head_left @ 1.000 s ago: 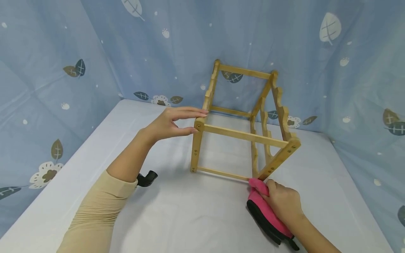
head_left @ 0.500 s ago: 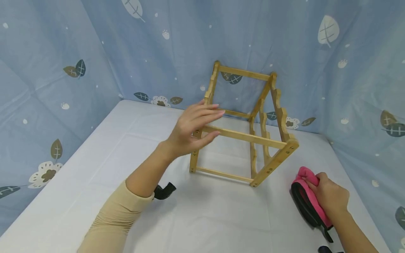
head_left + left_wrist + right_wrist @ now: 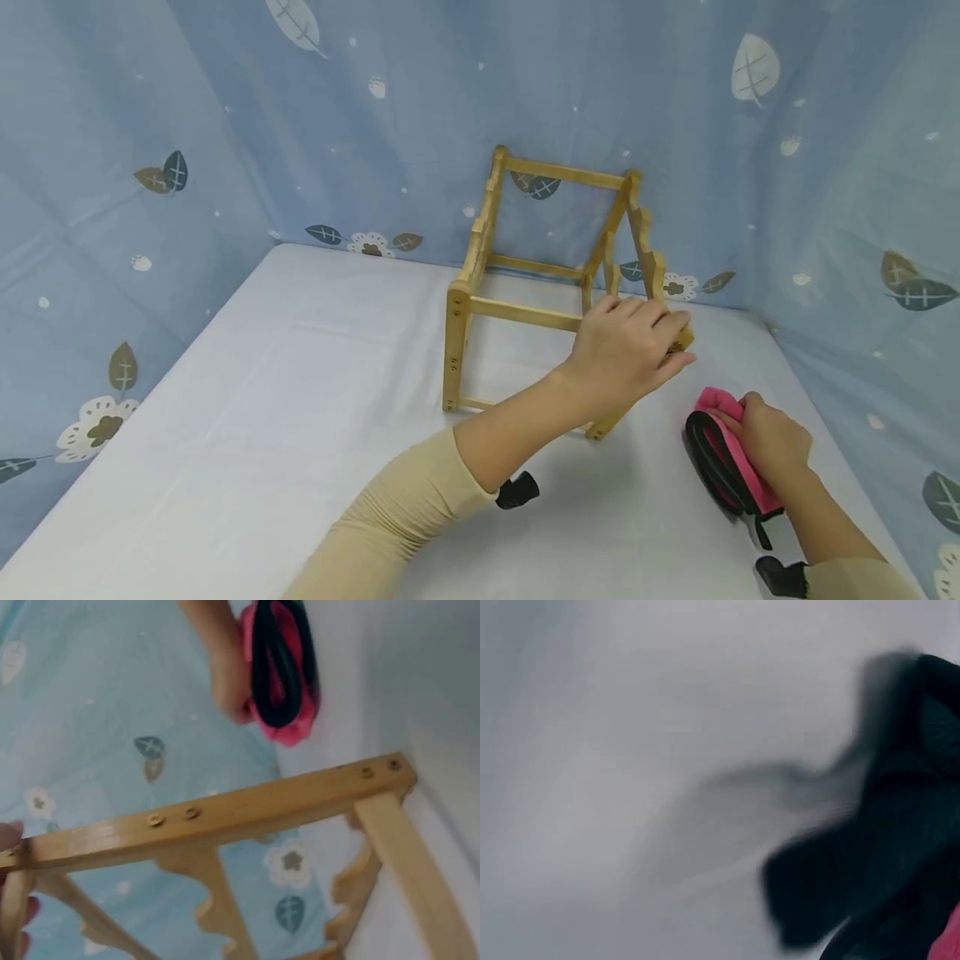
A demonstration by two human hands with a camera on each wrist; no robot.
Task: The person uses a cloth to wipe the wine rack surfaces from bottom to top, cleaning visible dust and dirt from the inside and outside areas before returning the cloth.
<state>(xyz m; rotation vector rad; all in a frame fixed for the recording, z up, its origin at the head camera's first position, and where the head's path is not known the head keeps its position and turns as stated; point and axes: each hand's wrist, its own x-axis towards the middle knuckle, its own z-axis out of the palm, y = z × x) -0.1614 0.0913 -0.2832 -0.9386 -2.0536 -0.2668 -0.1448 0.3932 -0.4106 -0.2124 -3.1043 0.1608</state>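
A light wooden rack with scalloped side pieces stands on the white surface. My left hand holds its near right upper corner, thumb on one side and fingers over the other. In the left wrist view, fingertips show at the end of the rack's screwed bar. To the right of the rack, my right hand grips a pink cloth mitt with a black cuff, bunched and apart from the wood. The right wrist view is blurred, showing mostly the black cuff and a bit of pink.
White cloth covers the tabletop. A blue leaf-patterned curtain encloses the back and sides, close behind the rack. Black wrist devices sit at the sleeves. My left forearm crosses in front of the rack and hides part of its lower rail.
My left hand has moved right from the rack's near left corner to its near right corner. My right hand has drawn the mitt away from the rack's foot, to the right.
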